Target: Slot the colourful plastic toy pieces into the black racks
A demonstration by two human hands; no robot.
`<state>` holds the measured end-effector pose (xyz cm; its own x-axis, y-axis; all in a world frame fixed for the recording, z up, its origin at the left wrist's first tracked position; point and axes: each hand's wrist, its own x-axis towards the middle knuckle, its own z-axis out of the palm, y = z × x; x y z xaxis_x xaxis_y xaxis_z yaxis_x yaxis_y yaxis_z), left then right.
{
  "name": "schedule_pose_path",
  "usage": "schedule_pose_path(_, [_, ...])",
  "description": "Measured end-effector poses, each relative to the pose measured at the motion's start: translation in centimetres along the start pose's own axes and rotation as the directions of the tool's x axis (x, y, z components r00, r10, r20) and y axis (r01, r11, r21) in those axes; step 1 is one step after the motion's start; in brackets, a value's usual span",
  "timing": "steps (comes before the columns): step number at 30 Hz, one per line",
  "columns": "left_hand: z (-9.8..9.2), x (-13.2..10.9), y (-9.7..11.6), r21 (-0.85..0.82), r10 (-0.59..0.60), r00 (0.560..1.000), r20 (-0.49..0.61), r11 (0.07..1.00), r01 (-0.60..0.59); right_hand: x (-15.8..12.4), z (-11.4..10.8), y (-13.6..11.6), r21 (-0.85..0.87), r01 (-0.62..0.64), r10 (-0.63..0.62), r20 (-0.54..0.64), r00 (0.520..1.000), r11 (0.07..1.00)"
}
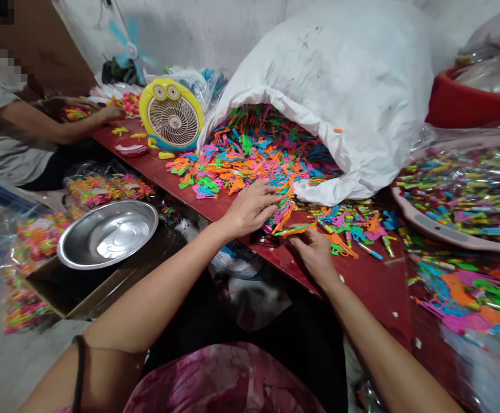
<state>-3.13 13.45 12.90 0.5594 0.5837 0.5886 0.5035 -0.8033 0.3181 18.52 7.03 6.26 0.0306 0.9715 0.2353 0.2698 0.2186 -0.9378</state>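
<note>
Left hand (250, 211), centre of frame: fingers loosely extended, released, at the near edge of the heap of coloured plastic pieces (236, 172). Right hand (316, 255), right of centre: thumb and fingers pinching orange and green pieces (297, 230) over the red tabletop (376, 287). Heap spills from the mouth of a white sack (340, 86), upper right of centre. Yellow fan (174, 120) upper left of centre; steel basin (116, 235) on cardboard box (103, 295), left. Co-worker's arm (51, 123) upper left.
</note>
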Motion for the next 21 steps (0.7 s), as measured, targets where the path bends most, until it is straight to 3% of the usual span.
schedule_pose_path(5, [0.0, 0.3, -0.1, -0.019, 0.019, 1.000, -0.015, 1.000, -0.020, 0.1, 0.4, 0.5, -0.021, 0.032, -0.032, -0.033, 0.999, 0.999])
schedule_pose_path(8, [-0.2, 0.4, 0.0, -0.036, 0.037, 0.999, -0.022, 0.999, -0.038, 0.0, 0.8, 0.3, -0.063, 0.073, -0.072, 0.017, 0.997, 0.995])
schedule_pose_path(11, [-0.3, 0.3, 0.0, -0.039, 0.034, 0.999, -0.013, 0.999, -0.034, -0.1, 1.1, 0.0, -0.171, 0.157, -0.146, 0.074, 0.986, 0.973])
schedule_pose_path(21, [-0.9, 0.2, 0.5, -0.073, 0.008, 0.999, 0.032, 0.997, -0.006, 0.4, 2.0, -0.8, -0.424, 0.284, -0.291, 0.049, 0.956, 0.860])
